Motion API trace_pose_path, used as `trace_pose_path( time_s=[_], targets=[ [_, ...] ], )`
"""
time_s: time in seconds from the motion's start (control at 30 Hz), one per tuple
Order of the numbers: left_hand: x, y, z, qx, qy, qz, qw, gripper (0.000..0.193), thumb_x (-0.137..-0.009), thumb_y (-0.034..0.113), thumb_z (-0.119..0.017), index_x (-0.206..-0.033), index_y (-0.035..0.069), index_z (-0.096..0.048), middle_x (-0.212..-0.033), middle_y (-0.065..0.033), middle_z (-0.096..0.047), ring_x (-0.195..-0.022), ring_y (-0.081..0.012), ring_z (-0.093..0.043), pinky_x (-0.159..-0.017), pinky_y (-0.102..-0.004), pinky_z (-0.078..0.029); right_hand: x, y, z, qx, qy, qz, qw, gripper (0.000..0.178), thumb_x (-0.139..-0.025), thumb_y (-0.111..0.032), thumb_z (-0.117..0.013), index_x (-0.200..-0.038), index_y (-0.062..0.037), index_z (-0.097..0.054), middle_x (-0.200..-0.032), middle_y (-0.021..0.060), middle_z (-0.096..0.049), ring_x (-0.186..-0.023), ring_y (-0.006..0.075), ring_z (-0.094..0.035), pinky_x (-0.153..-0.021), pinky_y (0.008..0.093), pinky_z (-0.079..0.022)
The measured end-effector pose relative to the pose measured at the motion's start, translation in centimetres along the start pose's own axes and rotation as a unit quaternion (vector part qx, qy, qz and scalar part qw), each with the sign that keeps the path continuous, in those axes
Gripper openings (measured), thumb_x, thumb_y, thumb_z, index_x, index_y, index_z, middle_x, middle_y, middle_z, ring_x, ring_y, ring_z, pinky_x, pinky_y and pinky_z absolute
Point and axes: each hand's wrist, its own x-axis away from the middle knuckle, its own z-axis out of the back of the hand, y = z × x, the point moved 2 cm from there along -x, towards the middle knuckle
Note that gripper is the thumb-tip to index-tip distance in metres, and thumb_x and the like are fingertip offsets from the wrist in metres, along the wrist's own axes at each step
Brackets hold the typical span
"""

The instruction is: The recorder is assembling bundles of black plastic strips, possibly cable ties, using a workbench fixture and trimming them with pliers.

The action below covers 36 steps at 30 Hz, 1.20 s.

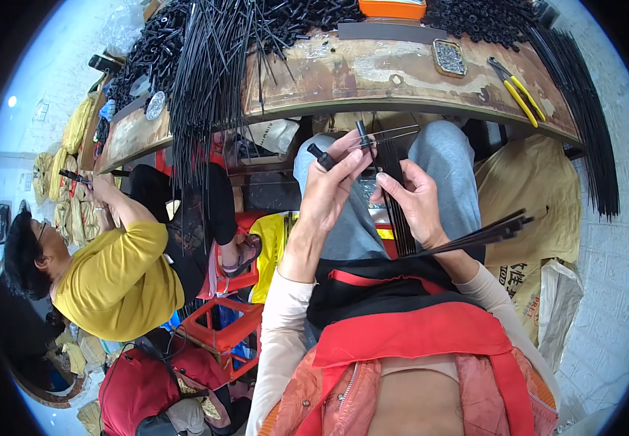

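My left hand (331, 182) is closed, above my lap. A short black stepped tube (320, 155) pokes out by its thumb, and a slimmer black tube (362, 134) stands up between its fingertips. My right hand (418, 202) is closed on several thin black rods (396, 218) that slope down toward my waist. At the rods' upper end, close to the left fingertips, thin rod ends (400, 134) stick out sideways; whether they enter the slim tube I cannot tell. Another bunch of black rods (485, 234) lies across my right wrist, pointing right.
On the worn wooden bench (307, 76) lie a heap of long black rods (213, 65), piled black tubes (151, 69), a dish of small metal pieces (450, 58) and yellow-handled pliers (519, 94). A co-worker in yellow (122, 280) sits at left, near a red stool (223, 327).
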Motion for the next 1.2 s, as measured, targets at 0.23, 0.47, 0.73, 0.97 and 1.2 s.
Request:
trace_pose_path(
  time_s=[0.23, 0.47, 0.73, 0.97, 1.2],
  targets=[
    [-0.1, -0.1, -0.1, -0.061, 0.04, -0.023, 0.997, 0.034, -0.086, 0.001, -0.067, -0.119, -0.003, -0.06, -0.104, -0.0097, -0.068, -0.093, -0.0162, -0.066, -0.086, -0.0275, -0.053, 0.3, -1.5, -0.4, -0.042, -0.002, -0.014, 0.999, 0.023, -0.093, -0.016, -0.062, -0.109, 0.0007, -0.059, -0.089, 0.0076, -0.065, -0.077, 0.014, -0.066, -0.071, 0.0279, -0.056],
    [-0.3, 0.2, -0.4, -0.051, 0.017, -0.022, 0.998, 0.035, -0.086, 0.001, -0.067, -0.12, -0.004, -0.059, -0.107, -0.0109, -0.067, -0.094, -0.0151, -0.066, -0.085, -0.0268, -0.054, -0.4, -1.6, 0.2, -0.01, -0.03, -0.042, 0.999, 0.024, -0.092, -0.017, -0.064, -0.107, 0.0014, -0.06, -0.091, 0.0069, -0.066, -0.077, 0.0143, -0.067, -0.072, 0.0266, -0.056],
    [-0.5, 0.3, 0.0, -0.022, -0.023, 0.026, 0.999, 0.038, -0.088, 0.004, -0.066, -0.123, -0.004, -0.056, -0.111, -0.0113, -0.066, -0.099, -0.0156, -0.064, -0.089, -0.0279, -0.053, -0.6, -1.7, 0.5, -0.051, -0.066, -0.055, 0.995, 0.023, -0.095, -0.017, -0.06, -0.109, 0.0011, -0.059, -0.084, 0.0091, -0.066, -0.076, 0.0168, -0.067, -0.071, 0.028, -0.056],
    [-0.2, -0.6, -0.6, -0.011, -0.015, 0.074, 0.997, 0.031, -0.092, 0.013, -0.064, -0.12, -0.001, -0.058, -0.109, -0.0063, -0.065, -0.094, -0.0114, -0.061, -0.089, -0.0254, -0.049, -0.9, -1.8, 1.0, -0.078, -0.093, -0.055, 0.991, 0.02, -0.095, -0.015, -0.06, -0.108, 0.0006, -0.059, -0.085, 0.0094, -0.066, -0.075, 0.0177, -0.067, -0.072, 0.0298, -0.055],
    [-0.4, -0.6, -0.4, -0.013, -0.064, 0.087, 0.994, 0.03, -0.094, 0.018, -0.063, -0.119, 0.003, -0.06, -0.107, -0.0025, -0.065, -0.096, -0.0094, -0.057, -0.087, -0.0248, -0.046, -0.9, -1.9, 1.6, -0.122, -0.122, -0.084, 0.981, 0.021, -0.094, -0.015, -0.06, -0.111, -0.0023, -0.057, -0.092, 0.0096, -0.066, -0.081, 0.0196, -0.068, -0.069, 0.0345, -0.058]
  ],
)
